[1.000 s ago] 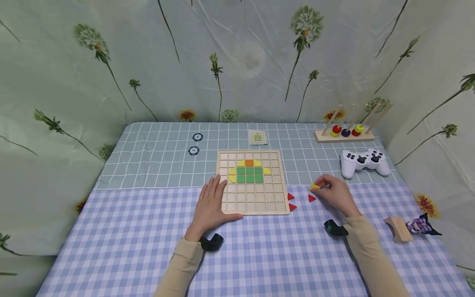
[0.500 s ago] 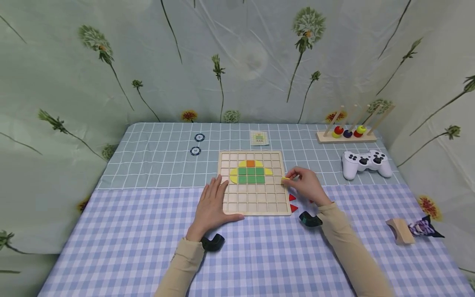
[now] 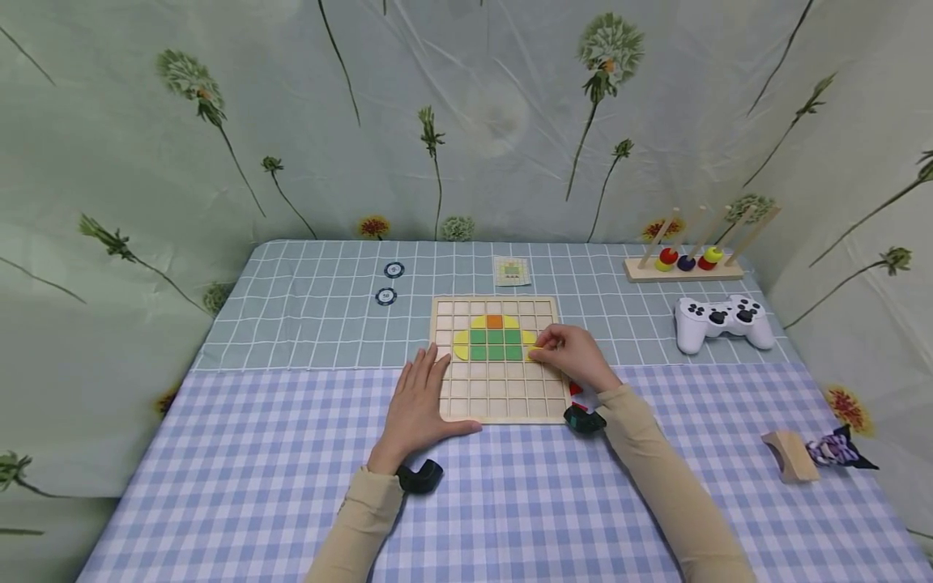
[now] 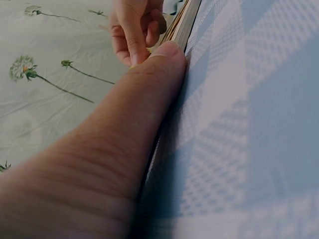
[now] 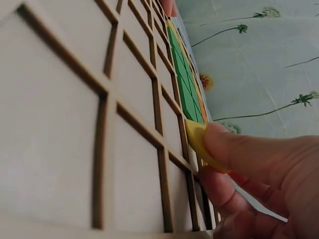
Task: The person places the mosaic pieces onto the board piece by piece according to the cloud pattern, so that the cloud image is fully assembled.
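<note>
A wooden grid board (image 3: 503,390) lies in front of me, with green square tiles (image 3: 496,353), an orange tile (image 3: 494,321) and yellow rounded pieces (image 3: 462,346) set in its upper cells. My left hand (image 3: 417,405) rests with straight fingers along the board's left edge, its thumb stretched along the near edge. Over the right side of the grid, my right hand (image 3: 576,356) pinches a yellow curved-edge piece (image 5: 199,142) between thumb and fingers. The right wrist view has that piece right beside the green tiles. Red triangles (image 3: 576,389) lie by the board's right edge, partly covered by my right arm.
Behind the board lies a small pattern card (image 3: 512,271). Two round chips (image 3: 386,296) are at back left. A bead rack (image 3: 685,271) and a white game controller (image 3: 722,321) stand at back right. Farther right are a wooden arch block (image 3: 792,457) and a purple wrapped item (image 3: 834,448).
My right hand has carried the yellow piece leftward from the cloth beside the board to the grid cells by the green tiles. The left hand has stayed in place.
</note>
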`<action>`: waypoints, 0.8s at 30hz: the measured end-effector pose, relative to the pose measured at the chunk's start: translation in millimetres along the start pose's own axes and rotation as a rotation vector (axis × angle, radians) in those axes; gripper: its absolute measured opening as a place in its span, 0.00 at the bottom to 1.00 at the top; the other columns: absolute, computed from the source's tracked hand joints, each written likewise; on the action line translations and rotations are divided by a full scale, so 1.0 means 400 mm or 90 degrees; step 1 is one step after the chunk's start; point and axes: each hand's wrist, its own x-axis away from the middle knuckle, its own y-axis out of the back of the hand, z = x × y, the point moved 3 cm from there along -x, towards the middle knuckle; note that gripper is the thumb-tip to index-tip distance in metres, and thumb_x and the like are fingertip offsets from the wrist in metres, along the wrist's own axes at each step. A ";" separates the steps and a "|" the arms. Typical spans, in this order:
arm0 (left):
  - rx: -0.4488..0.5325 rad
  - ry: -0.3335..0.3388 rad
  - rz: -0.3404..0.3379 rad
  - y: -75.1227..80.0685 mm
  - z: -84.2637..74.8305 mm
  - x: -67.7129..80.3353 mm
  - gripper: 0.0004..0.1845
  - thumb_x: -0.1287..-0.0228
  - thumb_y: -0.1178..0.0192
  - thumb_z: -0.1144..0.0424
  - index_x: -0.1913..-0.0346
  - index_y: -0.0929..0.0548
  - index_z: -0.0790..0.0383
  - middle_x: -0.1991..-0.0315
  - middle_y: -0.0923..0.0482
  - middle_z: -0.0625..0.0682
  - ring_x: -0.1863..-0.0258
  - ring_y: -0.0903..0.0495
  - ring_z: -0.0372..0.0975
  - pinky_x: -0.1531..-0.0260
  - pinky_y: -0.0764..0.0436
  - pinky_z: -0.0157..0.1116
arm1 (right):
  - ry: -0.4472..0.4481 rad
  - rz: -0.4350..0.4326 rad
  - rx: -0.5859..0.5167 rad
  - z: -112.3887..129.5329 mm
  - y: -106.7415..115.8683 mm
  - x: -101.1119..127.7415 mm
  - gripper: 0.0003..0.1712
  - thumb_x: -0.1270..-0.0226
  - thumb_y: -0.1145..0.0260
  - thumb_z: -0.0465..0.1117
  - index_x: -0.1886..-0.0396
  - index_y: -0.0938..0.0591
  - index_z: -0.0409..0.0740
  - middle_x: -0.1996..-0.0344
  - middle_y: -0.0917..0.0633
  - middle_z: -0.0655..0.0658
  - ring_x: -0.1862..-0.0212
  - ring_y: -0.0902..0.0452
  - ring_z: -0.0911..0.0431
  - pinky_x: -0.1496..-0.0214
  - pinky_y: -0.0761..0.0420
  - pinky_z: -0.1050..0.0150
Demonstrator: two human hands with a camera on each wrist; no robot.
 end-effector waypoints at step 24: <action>0.004 -0.006 -0.006 0.004 0.000 0.001 0.62 0.62 0.40 0.23 0.28 0.42 0.60 0.26 0.54 0.59 0.27 0.59 0.49 0.31 0.59 0.45 | 0.021 -0.022 0.043 -0.006 0.013 0.021 0.07 0.42 0.29 0.40 0.68 0.15 0.41 0.75 0.18 0.50 0.73 0.28 0.56 0.72 0.29 0.62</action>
